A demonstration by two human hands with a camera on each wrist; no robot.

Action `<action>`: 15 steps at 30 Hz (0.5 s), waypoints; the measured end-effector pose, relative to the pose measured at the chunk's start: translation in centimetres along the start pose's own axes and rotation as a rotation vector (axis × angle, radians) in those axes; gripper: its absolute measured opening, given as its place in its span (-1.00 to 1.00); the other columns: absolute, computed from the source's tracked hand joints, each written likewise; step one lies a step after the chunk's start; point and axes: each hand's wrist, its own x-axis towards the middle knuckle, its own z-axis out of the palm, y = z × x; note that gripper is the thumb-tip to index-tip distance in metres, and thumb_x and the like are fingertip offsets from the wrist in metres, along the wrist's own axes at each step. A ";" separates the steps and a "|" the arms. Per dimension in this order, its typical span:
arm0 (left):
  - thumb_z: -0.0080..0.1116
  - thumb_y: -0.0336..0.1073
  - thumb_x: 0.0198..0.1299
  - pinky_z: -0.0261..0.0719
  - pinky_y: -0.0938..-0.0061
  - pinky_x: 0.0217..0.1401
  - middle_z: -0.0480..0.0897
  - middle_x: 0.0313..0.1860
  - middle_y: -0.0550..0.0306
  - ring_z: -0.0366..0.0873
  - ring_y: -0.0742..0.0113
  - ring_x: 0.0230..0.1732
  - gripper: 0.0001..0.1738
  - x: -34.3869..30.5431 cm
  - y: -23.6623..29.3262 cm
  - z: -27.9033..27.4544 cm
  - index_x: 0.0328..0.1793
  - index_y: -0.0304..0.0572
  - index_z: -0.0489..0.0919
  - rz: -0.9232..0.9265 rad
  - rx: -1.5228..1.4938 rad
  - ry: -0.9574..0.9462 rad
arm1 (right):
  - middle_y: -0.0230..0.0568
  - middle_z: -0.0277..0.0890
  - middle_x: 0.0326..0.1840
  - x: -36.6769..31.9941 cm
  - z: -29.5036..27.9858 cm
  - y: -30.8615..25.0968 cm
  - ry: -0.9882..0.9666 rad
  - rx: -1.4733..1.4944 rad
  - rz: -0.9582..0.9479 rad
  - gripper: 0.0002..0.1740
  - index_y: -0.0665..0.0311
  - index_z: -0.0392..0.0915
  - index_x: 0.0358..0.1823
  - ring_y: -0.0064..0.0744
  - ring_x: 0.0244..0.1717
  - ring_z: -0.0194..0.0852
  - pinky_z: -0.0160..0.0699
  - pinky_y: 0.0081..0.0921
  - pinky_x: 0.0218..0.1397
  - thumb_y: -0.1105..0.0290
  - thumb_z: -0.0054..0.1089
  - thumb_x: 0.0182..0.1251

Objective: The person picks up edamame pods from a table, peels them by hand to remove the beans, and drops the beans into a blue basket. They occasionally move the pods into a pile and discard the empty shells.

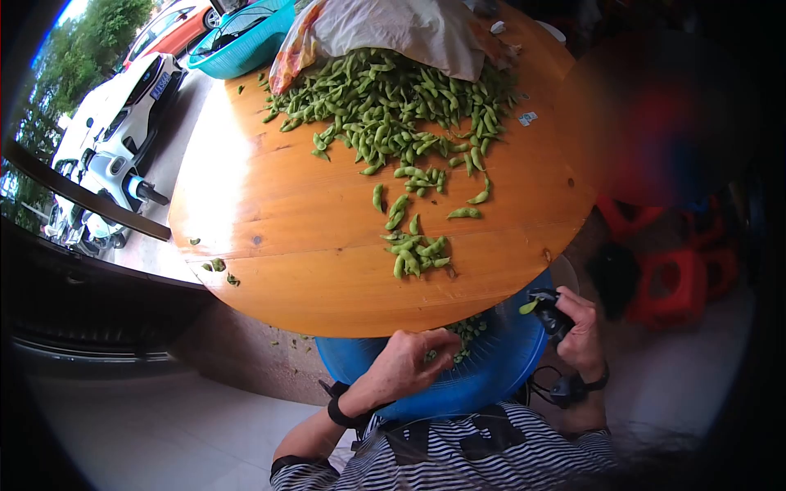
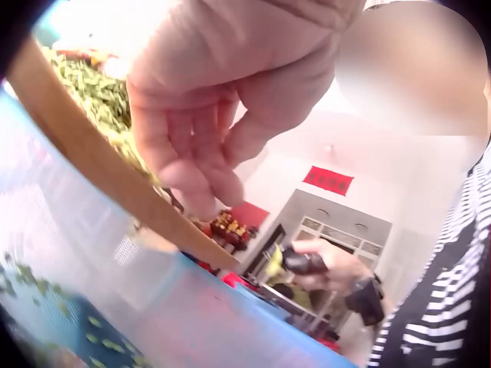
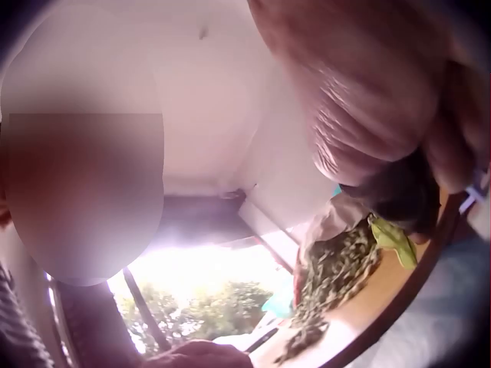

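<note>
My left hand [image 1: 409,360] hangs over a blue plastic basket [image 1: 336,356], its fingers loosely bent and pointing down. Nothing shows between those fingers in the left wrist view. Inside the basket lie shelled green beans [image 1: 471,327], partly hidden by the hand and the table edge. To the right of the basket, my right hand [image 1: 580,331] grips a dark black object [image 1: 558,322], whose exact kind I cannot tell. A light green pod [image 1: 528,308] sticks out at its tip. In the right wrist view the pod [image 3: 393,241] looks flattened.
A big heap of green soybean pods [image 1: 385,106] covers the far part of the wooden table [image 1: 311,221], under a whitish bag [image 1: 393,33]. A small pile of pods [image 1: 417,254] lies nearer. A turquoise basket [image 1: 246,41] stands far left; red stools [image 1: 671,286] stand right.
</note>
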 end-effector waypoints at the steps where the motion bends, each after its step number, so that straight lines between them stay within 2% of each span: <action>1: 0.20 -0.52 0.24 0.67 0.41 -0.22 0.71 -0.39 -0.03 0.76 0.17 -0.29 -0.86 0.0 -0.1 -0.8 -0.08 -0.34 0.63 0.004 0.063 0.143 | -0.06 0.28 -0.42 -0.5 -1.9 0.5 0.032 -0.125 0.061 -0.66 0.48 0.51 -0.24 -0.08 -0.42 0.34 0.33 -0.40 -0.34 0.79 -0.09 -0.12; 3: 0.24 -0.53 0.19 0.65 0.39 -0.24 0.68 -0.38 -0.03 0.73 0.14 -0.29 -0.83 0.9 -0.3 -2.8 -0.08 -0.30 0.63 0.110 0.357 0.452 | 0.07 0.36 -0.38 -1.6 -4.5 1.9 0.050 -0.511 0.125 -0.69 0.48 0.44 -0.28 0.15 -0.36 0.41 0.38 -0.23 -0.28 0.80 -0.11 -0.11; 4: 0.24 -0.53 0.19 0.65 0.39 -0.24 0.68 -0.38 -0.03 0.73 0.14 -0.29 -0.83 1.5 -0.5 -3.8 -0.08 -0.30 0.63 0.110 0.357 0.449 | 0.13 0.39 -0.36 -2.3 -5.3 2.9 0.059 -0.579 0.195 -0.70 0.47 0.41 -0.27 0.24 -0.30 0.41 0.37 -0.13 -0.25 0.80 -0.09 -0.12; 6: 0.28 -0.51 0.13 0.61 0.30 -0.26 0.61 -0.36 -0.02 0.68 0.10 -0.30 -0.80 2.8 -0.9 -5.2 -0.09 -0.26 0.62 0.099 0.616 0.543 | 0.24 0.42 -0.35 -3.6 -6.4 5.1 0.073 -0.723 0.297 -0.67 0.47 0.35 -0.24 0.38 -0.20 0.42 0.31 0.04 -0.19 0.82 -0.09 -0.14; 7: 0.28 -0.51 0.13 0.61 0.30 -0.26 0.61 -0.36 -0.02 0.68 0.10 -0.30 -0.80 3.3 -1.5 -5.3 -0.09 -0.26 0.62 0.095 0.612 0.538 | 0.24 0.42 -0.35 -4.0 -6.7 5.6 0.068 -0.725 0.303 -0.67 0.47 0.35 -0.24 0.38 -0.20 0.42 0.31 0.04 -0.19 0.82 -0.09 -0.14; 9: 0.28 -0.49 0.11 0.57 0.19 -0.24 0.54 -0.36 -0.01 0.61 0.00 -0.31 -0.81 4.1 -2.2 -5.4 -0.13 -0.22 0.62 0.128 0.727 0.569 | 0.26 0.40 -0.38 -4.0 -6.9 5.9 0.166 -0.764 0.436 -0.66 0.49 0.34 -0.26 0.38 -0.23 0.40 0.31 0.04 -0.20 0.83 -0.10 -0.16; 11: 0.24 -0.50 0.13 0.56 0.16 -0.22 0.54 -0.33 -0.04 0.60 -0.05 -0.29 -0.83 4.0 -1.8 -6.0 -0.12 -0.22 0.60 0.168 0.759 0.538 | 0.24 0.39 -0.41 -3.3 -6.6 4.8 0.203 -0.717 0.455 -0.66 0.48 0.33 -0.26 0.38 -0.27 0.39 0.33 0.02 -0.20 0.83 -0.11 -0.17; 13: 0.20 -0.50 0.16 0.55 0.12 -0.20 0.54 -0.30 -0.06 0.58 -0.10 -0.27 -0.84 3.9 -1.8 -6.5 -0.12 -0.22 0.58 0.214 0.793 0.513 | 0.22 0.38 -0.43 -2.5 -5.7 3.6 0.227 -0.634 0.310 -0.67 0.47 0.36 -0.26 0.35 -0.32 0.39 0.36 -0.03 -0.24 0.81 -0.11 -0.15; 15: 0.13 -0.52 0.19 0.54 0.09 -0.18 0.52 -0.24 -0.11 0.56 -0.14 -0.22 -0.85 3.7 -2.5 -6.6 -0.10 -0.25 0.54 0.098 0.813 0.646 | 0.16 0.44 -0.43 -1.6 -4.5 2.6 0.185 -0.488 0.211 -0.65 0.44 0.48 -0.19 0.21 -0.35 0.48 0.41 -0.20 -0.30 0.76 -0.10 -0.07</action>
